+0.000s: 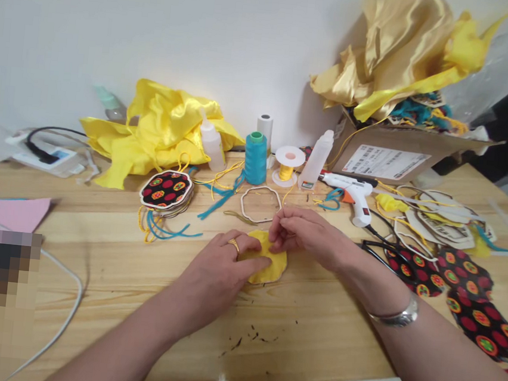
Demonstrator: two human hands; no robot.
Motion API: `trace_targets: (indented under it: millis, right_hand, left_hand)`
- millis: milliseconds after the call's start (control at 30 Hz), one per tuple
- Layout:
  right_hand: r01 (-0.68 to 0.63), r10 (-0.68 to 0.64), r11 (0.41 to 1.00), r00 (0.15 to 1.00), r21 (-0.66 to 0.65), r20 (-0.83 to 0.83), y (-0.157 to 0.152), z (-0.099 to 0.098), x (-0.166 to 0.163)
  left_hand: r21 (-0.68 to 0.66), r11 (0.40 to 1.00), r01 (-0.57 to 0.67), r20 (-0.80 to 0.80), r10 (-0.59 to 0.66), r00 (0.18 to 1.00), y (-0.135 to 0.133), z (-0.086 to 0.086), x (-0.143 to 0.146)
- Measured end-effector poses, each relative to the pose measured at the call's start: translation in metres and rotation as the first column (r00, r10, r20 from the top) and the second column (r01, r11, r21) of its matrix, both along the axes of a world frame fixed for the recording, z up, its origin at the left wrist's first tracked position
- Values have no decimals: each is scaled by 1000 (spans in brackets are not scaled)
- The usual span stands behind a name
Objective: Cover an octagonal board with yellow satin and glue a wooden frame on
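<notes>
A rounded yellow fabric piece (277,266) with a pale rim lies flat on the table between my hands. My left hand (224,265), with a gold ring, holds it down; the thumb lies across the cloth and the fingers curl at its left edge. Over its upper right edge, my right hand (303,234) has its fingertips pinched together; what they hold, if anything, is too small to make out. Just beyond my hands is a pale scalloped frame (261,205), with a dull cord beside it.
Behind stand a teal thread cone (255,159), a yellow cord spool (286,174) and a squeeze bottle (316,160). A glue gun (353,194), patterned cloth pieces (484,320) and a full cardboard box (383,155) are right. Stacked patterned pieces (165,190) and yellow satin (157,124) lie left.
</notes>
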State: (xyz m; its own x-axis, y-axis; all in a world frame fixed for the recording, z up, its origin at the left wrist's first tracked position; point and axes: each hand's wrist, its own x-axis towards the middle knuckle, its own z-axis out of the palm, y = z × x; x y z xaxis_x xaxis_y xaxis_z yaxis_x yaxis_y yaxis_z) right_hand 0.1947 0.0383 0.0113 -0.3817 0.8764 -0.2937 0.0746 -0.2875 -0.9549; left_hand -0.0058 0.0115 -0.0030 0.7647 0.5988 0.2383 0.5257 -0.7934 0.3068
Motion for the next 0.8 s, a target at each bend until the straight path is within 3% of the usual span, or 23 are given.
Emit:
trace_targets:
  millis: [167, 367, 500, 600, 800]
  right_hand:
    - [-12, 11, 1000, 999, 26, 52, 2, 3, 2]
    - [87, -92, 994, 993, 72, 76, 2, 10, 7]
    - [-12, 11, 998, 1000, 59, 18, 0, 13, 7]
    - [-82, 75, 992, 994, 96, 75, 0, 15, 6]
    - [115, -119, 991, 990, 69, 68, 5, 11, 12]
  left_hand:
    - [49, 999, -1, -114, 7, 993, -1, -5, -2]
    - [91, 996, 9, -141, 4, 990, -2, -8, -3]
    - [97, 995, 9, -138, 4, 990, -3, -6, -3]
    - [101, 995, 9, -146, 6, 989, -2, -5, -2]
    - [76, 997, -1, -124, 11, 992, -2, -7, -3]
